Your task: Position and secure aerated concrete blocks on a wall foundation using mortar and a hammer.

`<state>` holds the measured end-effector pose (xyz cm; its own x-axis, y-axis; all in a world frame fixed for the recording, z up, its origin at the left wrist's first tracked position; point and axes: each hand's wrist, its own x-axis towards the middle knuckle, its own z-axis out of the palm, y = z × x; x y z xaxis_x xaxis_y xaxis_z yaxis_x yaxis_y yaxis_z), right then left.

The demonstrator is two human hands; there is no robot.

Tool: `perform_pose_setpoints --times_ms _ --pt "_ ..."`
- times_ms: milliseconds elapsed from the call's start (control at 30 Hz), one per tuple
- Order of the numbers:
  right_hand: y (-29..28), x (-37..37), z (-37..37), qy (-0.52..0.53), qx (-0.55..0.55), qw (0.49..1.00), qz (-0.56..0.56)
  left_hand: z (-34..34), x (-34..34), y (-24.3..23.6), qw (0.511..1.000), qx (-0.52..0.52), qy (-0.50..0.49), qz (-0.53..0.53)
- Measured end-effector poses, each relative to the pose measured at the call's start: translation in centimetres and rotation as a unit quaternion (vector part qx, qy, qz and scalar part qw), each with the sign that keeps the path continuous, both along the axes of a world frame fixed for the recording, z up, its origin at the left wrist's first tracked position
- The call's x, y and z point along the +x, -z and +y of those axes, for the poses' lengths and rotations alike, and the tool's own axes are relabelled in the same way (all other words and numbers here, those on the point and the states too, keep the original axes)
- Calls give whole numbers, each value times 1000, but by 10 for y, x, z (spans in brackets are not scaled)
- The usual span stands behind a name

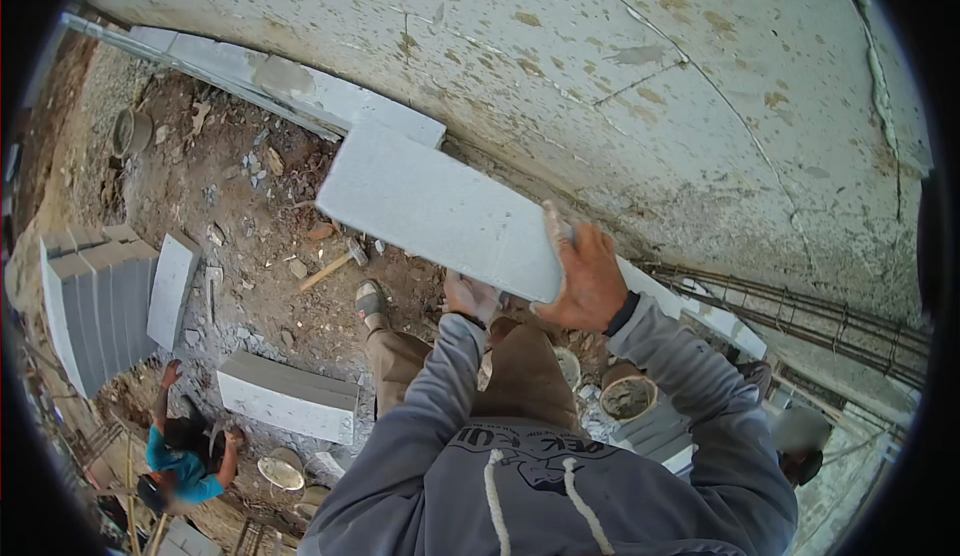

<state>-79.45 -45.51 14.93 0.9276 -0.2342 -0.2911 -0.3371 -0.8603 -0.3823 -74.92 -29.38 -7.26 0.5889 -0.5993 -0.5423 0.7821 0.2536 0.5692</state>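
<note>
Block of pale grey masonry, long and rectangular (440,211), is held up in front of the body, slanting from upper left to lower right beside a tall, rough, stained grey wall (620,76). The bare, dusty right hand (592,274) is clamped on the block's right end, its fingers over the far edge and its thumb at the near one; a dark band (622,313) circles that wrist. The left hand (474,296) is apart from it, at the near long edge and partly under the block; its fingers are largely hidden, so how firmly they close cannot be told. Beyond the block's left end, a row of flat, whitish blocks (300,86) runs along the wall's foot; whether the two touch is unclear. To the right, a long cage of rusty steel bars (800,311) lies near the wall. On the brown, rubble-strewn ground (250,296), a wooden-handled hammer (328,271) lies near a grey shoe (371,304). Farther left stand a stack of upright grey blocks (100,301) and a tilted single slab (174,291), with a low pair of pale blocks (288,401) nearer. Beside these, at lower left, is a co-worker in a turquoise shirt (190,478).
</note>
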Motion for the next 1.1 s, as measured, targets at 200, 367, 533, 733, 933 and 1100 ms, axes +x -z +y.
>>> perform_pose_setpoints --times_ms 200,367,533,733,933,1100 --pt "86 -27 -70 22 -148 989 22 -117 -58 55 967 -94 -56 232" --pt "166 -40 -103 42 -191 979 48 -166 -67 200 945 237 166 -155" --pt "237 -54 -113 66 -211 975 36 -182 -62 306 771 363 308 -422" --pt "309 -52 -113 60 -216 975 -5 -192 -28 372 868 303 219 -327" --pt "352 -44 -119 55 -211 976 18 -182 -19 351 999 31 22 -32" --pt "376 -39 -129 49 -177 981 63 -154 -16 346 997 -41 62 14"
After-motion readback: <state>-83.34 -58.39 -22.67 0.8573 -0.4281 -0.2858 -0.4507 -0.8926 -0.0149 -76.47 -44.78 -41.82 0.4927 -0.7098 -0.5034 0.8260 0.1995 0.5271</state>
